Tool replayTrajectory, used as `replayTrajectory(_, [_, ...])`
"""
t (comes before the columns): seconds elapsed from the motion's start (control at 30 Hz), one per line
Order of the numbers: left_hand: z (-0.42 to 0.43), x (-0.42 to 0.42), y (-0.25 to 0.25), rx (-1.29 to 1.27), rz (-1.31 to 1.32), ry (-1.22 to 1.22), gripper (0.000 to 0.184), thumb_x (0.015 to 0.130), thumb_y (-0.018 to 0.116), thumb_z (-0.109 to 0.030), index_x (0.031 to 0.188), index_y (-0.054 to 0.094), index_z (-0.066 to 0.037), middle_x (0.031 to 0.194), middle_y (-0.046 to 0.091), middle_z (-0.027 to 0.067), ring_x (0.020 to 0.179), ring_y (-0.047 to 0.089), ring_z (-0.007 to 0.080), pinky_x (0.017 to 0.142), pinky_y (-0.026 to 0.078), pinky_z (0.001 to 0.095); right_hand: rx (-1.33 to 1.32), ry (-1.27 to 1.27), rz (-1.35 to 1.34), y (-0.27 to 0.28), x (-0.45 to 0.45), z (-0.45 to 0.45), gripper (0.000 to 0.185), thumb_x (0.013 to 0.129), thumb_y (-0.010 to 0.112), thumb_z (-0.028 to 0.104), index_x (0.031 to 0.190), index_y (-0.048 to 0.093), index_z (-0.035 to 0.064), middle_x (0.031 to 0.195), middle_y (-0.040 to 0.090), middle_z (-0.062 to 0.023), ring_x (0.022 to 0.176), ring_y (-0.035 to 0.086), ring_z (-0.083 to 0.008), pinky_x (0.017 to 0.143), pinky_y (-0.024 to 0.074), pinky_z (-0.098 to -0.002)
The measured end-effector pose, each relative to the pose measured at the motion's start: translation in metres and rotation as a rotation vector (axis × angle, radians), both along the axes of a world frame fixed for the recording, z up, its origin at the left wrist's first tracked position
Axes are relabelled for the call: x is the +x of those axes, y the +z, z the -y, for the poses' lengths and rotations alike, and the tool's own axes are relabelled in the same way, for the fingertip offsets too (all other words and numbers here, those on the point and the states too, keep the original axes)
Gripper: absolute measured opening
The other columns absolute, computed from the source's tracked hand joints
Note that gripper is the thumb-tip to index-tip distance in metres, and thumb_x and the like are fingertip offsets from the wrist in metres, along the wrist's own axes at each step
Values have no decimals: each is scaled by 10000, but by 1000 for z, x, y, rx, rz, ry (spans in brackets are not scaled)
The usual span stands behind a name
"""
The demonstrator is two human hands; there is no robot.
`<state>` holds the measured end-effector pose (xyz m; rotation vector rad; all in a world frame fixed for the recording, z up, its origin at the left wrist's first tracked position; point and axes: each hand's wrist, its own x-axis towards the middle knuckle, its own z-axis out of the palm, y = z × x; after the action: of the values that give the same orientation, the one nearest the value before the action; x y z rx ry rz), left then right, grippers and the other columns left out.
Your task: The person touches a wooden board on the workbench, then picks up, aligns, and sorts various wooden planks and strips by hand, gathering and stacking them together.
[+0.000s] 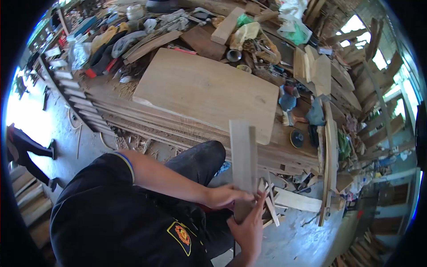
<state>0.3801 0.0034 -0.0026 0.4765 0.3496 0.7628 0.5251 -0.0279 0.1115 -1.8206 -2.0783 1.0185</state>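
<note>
A light wooden board (pixel 242 155) stands tilted upright in front of me, its lower end between my hands. My left hand (pixel 227 196) is closed around the board from the left, fingers and thumb pressed on its face. Lower and to the right, my right hand (pixel 250 227) grips the board's lower right edge, with fingers pointing up along it. Part of the right fingers and whatever lies under them is hard to make out. Behind the board lies a wide, pale wooden panel (pixel 204 89) on a stack of planks.
A sanding disc (pixel 296 138) lies at the stack's right end. Wood offcuts, plastic bags (pixel 293 20) and a metal cup (pixel 233 55) crowd the back. A slatted wooden frame (pixel 71 95) leans at left. Another person's legs (pixel 33 151) show at far left. Scrap wood (pixel 298 199) lies on the floor.
</note>
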Motion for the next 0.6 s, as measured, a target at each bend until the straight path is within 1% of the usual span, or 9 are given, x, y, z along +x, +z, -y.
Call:
replayTrajectory(0.07, [-8, -18, 12, -174, 102, 192, 418, 1014, 592, -208, 1400, 503, -74, 1325, 611, 110, 1295, 552, 265, 1108, 434, 442, 132, 72, -57, -20, -9, -1, 1156, 698, 769, 99, 1594, 41, 30, 1457, 415, -295, 1293, 478, -474, 1084, 436, -483])
replayTrajectory(0.13, [-17, -43, 21, -203, 47, 197, 374, 1006, 605, -188, 1358, 540, -83, 1271, 641, 108, 1235, 600, 273, 1061, 480, 465, 159, 51, 14, -41, -8, 8, 1162, 720, 773, 108, 1603, 21, 54, 1424, 445, -295, 1262, 507, -475, 1062, 460, -473])
replayTrajectory(0.2, [-32, -67, 28, -221, 20, 280, 294, 988, 632, -153, 1270, 591, -78, 1151, 690, 108, 1083, 693, 311, 967, 560, 492, -50, 35, -23, -52, -1, 20, 1147, 736, 775, 130, 1606, 30, 65, 1395, 479, -275, 1224, 545, -461, 1013, 496, -467])
replayTrajectory(0.33, [-71, -113, 42, -169, -116, 367, 323, 989, 635, -226, 1272, 580, -82, 1128, 680, 101, 1065, 700, 323, 933, 573, 502, -26, -2, 72, -73, 26, 52, 1094, 737, 807, 210, 1606, 151, 108, 1276, 570, -243, 1068, 629, -427, 890, 542, -479])
replayTrajectory(0.37, [-83, -122, 53, -260, -193, 402, 371, 973, 660, -260, 1287, 567, -87, 1123, 677, 87, 1065, 699, 314, 928, 575, 494, 76, -42, 72, -73, 32, 59, 979, 738, 821, 233, 1566, 315, 102, 1202, 610, -227, 1022, 645, -418, 861, 548, -464])
replayTrajectory(0.43, [-101, -126, 59, -350, -264, 435, 421, 957, 685, -293, 1303, 555, -92, 1118, 673, 74, 1064, 699, 304, 924, 577, 486, 50, -107, 57, -63, 40, 63, 922, 727, 830, 227, 1524, 390, 84, 1174, 622, -215, 1025, 647, -406, 862, 546, -454])
replayTrajectory(0.5, [-116, -120, 57, -195, -395, 298, 525, 914, 739, -363, 1333, 532, -123, 1144, 658, 62, 1097, 686, 276, 902, 585, 457, 96, -229, 30, -61, 51, 65, 814, 682, 859, 198, 1417, 545, 49, 1096, 642, -195, 1010, 651, -370, 868, 537, -431])
replayTrajectory(0.53, [-120, -117, 59, -193, -390, 291, 525, 914, 739, -363, 1333, 532, -123, 1144, 658, 62, 1097, 686, 276, 902, 585, 457, 98, -236, 35, -59, 62, 68, 814, 682, 859, 198, 1417, 545, 49, 1096, 642, -195, 1010, 651, -370, 868, 537, -431])
replayTrajectory(0.6, [-128, -113, 65, 120, -530, 274, 565, 910, 738, -416, 1338, 527, -113, 1234, 627, 81, 1151, 647, 241, 883, 591, 425, 230, -285, 145, -55, 96, 73, 776, 681, 867, 211, 1383, 573, 63, 1078, 640, -189, 937, 672, -371, 798, 553, -426])
